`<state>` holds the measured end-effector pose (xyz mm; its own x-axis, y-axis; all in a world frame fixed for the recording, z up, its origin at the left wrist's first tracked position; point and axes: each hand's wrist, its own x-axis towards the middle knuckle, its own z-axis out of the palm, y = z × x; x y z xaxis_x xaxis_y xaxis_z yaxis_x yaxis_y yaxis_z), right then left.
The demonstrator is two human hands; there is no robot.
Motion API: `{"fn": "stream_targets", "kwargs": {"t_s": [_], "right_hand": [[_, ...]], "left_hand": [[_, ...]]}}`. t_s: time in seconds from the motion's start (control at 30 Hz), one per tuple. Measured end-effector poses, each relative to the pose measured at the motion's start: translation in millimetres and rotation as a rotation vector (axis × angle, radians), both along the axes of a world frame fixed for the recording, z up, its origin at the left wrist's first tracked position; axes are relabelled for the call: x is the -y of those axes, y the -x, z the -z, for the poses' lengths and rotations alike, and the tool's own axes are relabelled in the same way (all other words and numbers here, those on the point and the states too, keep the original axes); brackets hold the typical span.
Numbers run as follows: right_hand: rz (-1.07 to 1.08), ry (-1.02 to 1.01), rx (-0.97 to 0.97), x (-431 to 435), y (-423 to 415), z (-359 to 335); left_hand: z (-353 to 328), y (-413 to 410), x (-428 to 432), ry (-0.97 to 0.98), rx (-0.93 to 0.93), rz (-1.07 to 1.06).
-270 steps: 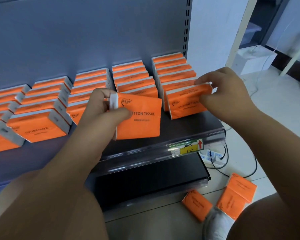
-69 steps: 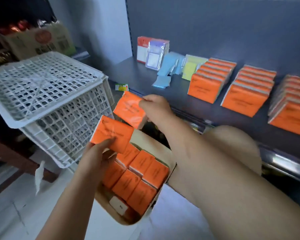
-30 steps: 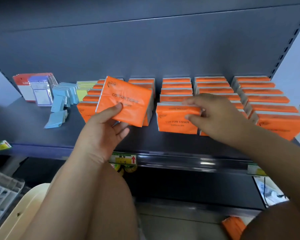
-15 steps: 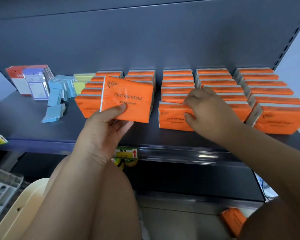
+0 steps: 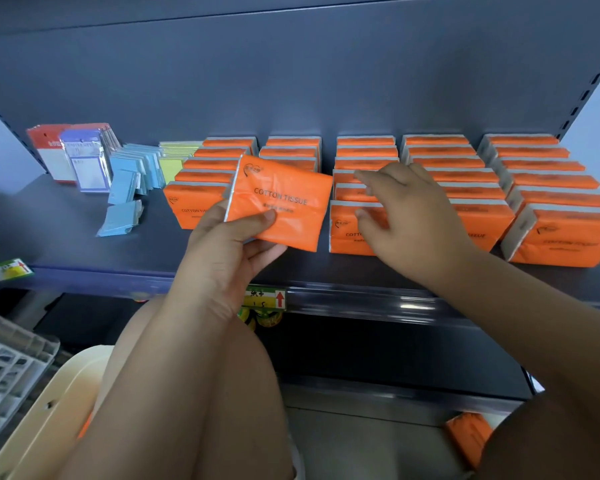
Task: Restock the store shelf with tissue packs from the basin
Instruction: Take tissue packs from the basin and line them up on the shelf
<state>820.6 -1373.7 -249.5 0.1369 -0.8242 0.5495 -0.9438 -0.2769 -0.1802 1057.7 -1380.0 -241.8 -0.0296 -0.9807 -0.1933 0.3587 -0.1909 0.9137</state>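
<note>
Shelf (image 5: 66, 251): five rows of orange packs, running from back wall to front edge.
Second row (image 5: 291, 147): front end hidden; likely the next slot.
Held pack (image 5: 281, 206): just before that row, long axis along front edge, slightly tilted.
Left hand (image 5: 222, 251): clamped on held pack, thumb on its face; nearer the slot.
Right hand (image 5: 413, 223): fingers apart, loose, over middle row (image 5: 364, 150).

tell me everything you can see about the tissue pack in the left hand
The pack is a flat, soft rectangle in glossy, creased orange wrap. Dark print reads COTTON TISSUE, with a heart-like logo at its upper left corner and a pale strip down its left edge. It faces the camera, tilted with its right side lower, held above the shelf before the stocked rows. Only the left hand touches it: thumb on the front, fingers behind.
</note>
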Motion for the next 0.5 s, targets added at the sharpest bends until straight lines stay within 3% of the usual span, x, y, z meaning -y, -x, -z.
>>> {"fn": "stream_targets", "kwargs": {"t_s": [0.23,0.3,0.37,0.5], "right_hand": [[-0.070,-0.145,0.326,0.3,-35.8,-6.8],[-0.108,-0.250,0.511,0.9,-44.9,-6.3],[-0.152,-0.339,0.678,1.9,-53.6,-4.1],[-0.132,-0.395,0.781,4.8,-69.9,6.2]], "left_hand": [[1.2,0.0,-2.5,0.047,0.088,-0.010],[3.1,-3.7,-2.2,0.057,0.145,-0.027],[5.2,-8.9,-0.3,0.065,0.237,-0.052],[11.6,-16.4,4.5,0.090,0.530,-0.124]]}}
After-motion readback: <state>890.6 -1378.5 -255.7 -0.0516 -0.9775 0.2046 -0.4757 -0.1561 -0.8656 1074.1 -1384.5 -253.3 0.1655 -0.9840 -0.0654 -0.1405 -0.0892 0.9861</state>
